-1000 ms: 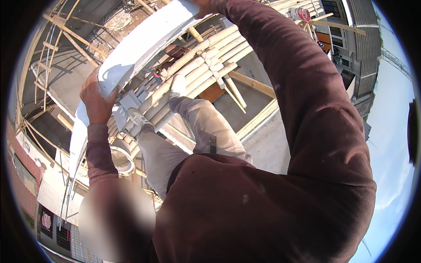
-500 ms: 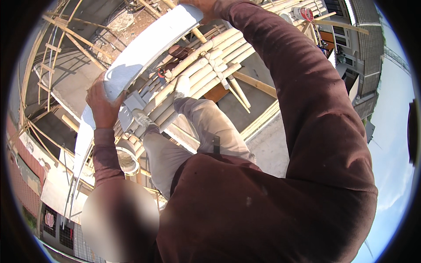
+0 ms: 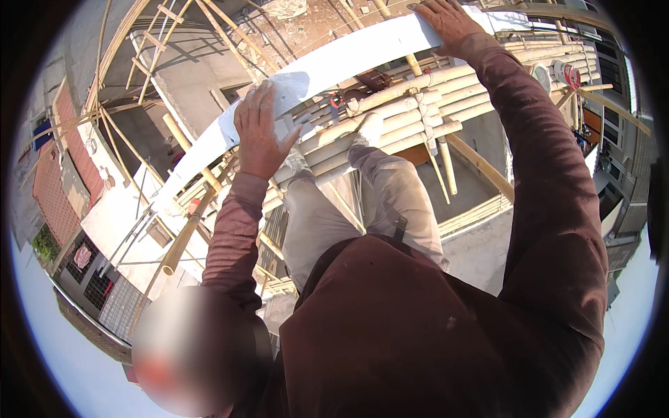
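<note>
A long white ledge (image 3: 369,52) runs across the far side, bowed by the lens, with a pale grey-blue patch left of its middle. My left hand (image 3: 259,132) lies against it at that patch, fingers stretched and thumb apart. Farther right, my right hand (image 3: 449,26) rests over the ledge with its fingers extended across the top. Neither palm shows, and I see no tool in either hand.
Under my feet is a platform of bamboo poles (image 3: 401,129), lashed at a joint. Bamboo scaffolding (image 3: 150,52) stands at the far left. A thick bamboo pole (image 3: 182,240) slants near my left forearm. A red and white bucket (image 3: 566,74) is at the far right.
The view has turned, so the ledge lies more level and farther right. My left hand's fingers look straighter against the ledge, and my right hand shows more fully. The bucket by my left forearm no longer shows.
</note>
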`<state>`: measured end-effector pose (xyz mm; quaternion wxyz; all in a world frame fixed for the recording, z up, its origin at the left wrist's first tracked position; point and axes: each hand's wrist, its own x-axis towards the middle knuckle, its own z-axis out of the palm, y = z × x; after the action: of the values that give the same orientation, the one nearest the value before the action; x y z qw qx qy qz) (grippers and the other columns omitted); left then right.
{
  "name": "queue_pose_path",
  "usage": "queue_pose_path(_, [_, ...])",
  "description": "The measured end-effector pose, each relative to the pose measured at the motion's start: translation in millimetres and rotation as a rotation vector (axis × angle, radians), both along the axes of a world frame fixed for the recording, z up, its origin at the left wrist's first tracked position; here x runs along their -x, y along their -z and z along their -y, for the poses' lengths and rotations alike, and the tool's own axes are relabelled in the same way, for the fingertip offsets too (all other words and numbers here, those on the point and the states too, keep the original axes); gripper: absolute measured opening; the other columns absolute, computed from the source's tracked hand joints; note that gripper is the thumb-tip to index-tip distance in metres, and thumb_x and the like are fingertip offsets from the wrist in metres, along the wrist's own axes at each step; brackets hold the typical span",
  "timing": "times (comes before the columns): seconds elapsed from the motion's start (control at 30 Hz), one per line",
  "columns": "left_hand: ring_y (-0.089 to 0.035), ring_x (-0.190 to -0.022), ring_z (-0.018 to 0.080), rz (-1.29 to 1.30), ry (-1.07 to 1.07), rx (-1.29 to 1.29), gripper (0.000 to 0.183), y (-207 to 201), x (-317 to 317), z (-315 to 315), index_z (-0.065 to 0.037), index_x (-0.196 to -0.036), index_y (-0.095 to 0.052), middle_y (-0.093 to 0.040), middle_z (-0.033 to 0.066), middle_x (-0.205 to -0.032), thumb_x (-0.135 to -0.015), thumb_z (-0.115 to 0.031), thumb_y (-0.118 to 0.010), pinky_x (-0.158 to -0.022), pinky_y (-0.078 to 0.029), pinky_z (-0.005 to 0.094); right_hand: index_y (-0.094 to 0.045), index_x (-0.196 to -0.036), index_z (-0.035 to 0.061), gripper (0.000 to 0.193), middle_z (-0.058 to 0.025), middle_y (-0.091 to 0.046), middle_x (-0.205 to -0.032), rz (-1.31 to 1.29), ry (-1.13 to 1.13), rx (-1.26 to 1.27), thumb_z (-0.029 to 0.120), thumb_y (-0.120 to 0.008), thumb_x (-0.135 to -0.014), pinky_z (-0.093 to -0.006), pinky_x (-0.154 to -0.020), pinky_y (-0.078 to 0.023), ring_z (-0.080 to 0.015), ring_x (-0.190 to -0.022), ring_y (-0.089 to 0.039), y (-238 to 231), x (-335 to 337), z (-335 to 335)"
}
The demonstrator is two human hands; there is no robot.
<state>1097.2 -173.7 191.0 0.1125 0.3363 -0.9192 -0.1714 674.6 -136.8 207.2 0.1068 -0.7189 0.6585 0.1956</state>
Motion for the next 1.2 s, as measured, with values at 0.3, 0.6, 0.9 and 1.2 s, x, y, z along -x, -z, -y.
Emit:
queue_pose_path(0.3, [-0.056,-0.114,0.0332,0.009,-0.219,0.032,0.072,-13,-108,4,-0.005,-0.132,-0.057,-0.062,0.0135,-0.123,-0.073,-0.034,-0.087,-0.101,-0.041,0.0448,-0.037,-0.148,0.0142,0.098,-0.0101,-0.048,-0.142,0.092,0.037,0.152,0.014,-0.089,-0.064,-0.0471,-0.12,-0.03,-0.031,-0.136,-0.043,31,-5,-12])
queue_pose_path(0.6, [-0.06,-0.109,0.03,-0.097,-0.22,-0.007,0.05,16,-109,16,-0.007,-0.121,-0.068,-0.065,0.0113,-0.113,-0.079,-0.028,-0.084,-0.097,-0.044,0.0417,-0.042,-0.145,0.0066,0.094,-0.0161,-0.043,-0.147,0.081,0.101,0.063,0.029,-0.087,-0.066,-0.0449,-0.12,-0.026,-0.0339,-0.141,-0.034,29,-16,-7])
queue_pose_path(0.9, [-0.06,-0.106,0.0327,-0.067,0.165,0.003,0.044,-33,-46,19,-0.002,-0.118,-0.066,-0.063,0.0158,-0.114,-0.08,-0.018,-0.082,-0.093,-0.047,0.0417,-0.045,-0.141,0.0046,0.087,-0.0209,-0.042,-0.148,0.206,0.477,0.466,0.026,-0.086,-0.068,-0.0481,-0.12,-0.026,-0.038,-0.142,-0.032,10,-57,-40])
queue_pose_path(1.2, [-0.045,-0.132,0.0401,0.057,0.589,0.271,0.1,-1,120,39,0.008,-0.143,-0.037,-0.048,0.0264,-0.139,-0.075,-0.045,-0.085,-0.11,-0.038,0.0485,-0.048,-0.14,0.0078,0.073,-0.0205,-0.045,-0.145,0.447,1.216,0.724,0.031,-0.081,-0.078,-0.0458,-0.112,-0.038,-0.0373,-0.133,-0.045,46,-164,-237])
